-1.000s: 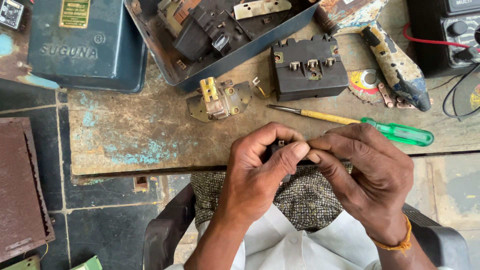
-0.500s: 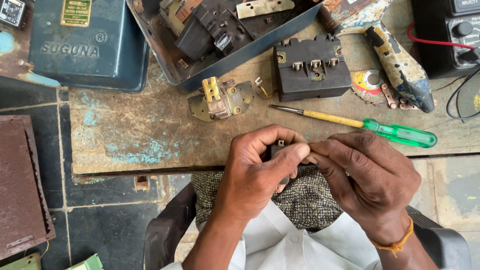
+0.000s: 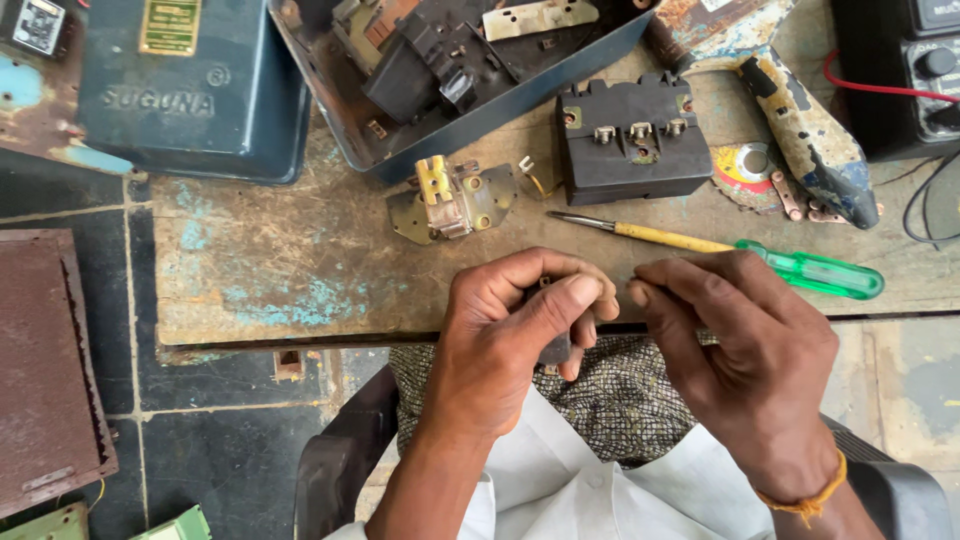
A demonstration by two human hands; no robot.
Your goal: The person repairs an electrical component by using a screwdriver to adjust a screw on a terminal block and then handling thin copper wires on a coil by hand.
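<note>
My left hand (image 3: 515,330) is closed around a small dark part (image 3: 553,345), mostly hidden by the fingers and thumb. My right hand (image 3: 745,345) sits just to its right, fingertips pinched together near the left thumb; whether it holds something tiny is too small to tell. Both hands hover over the near edge of a worn wooden board (image 3: 300,270), above my lap. A screwdriver (image 3: 740,255) with a yellow shaft sleeve and green handle lies on the board just beyond my right hand.
On the board lie a brass-and-metal bracket piece (image 3: 450,198), a black terminal block (image 3: 630,150), an open blue metal box of parts (image 3: 450,70) and a worn handled tool (image 3: 800,120). A blue lid (image 3: 190,90) sits left, a black meter (image 3: 900,70) far right.
My right hand has drawn slightly away to the right from the left hand; before, both hands were pressed together around the small part. The view has shifted a little.
</note>
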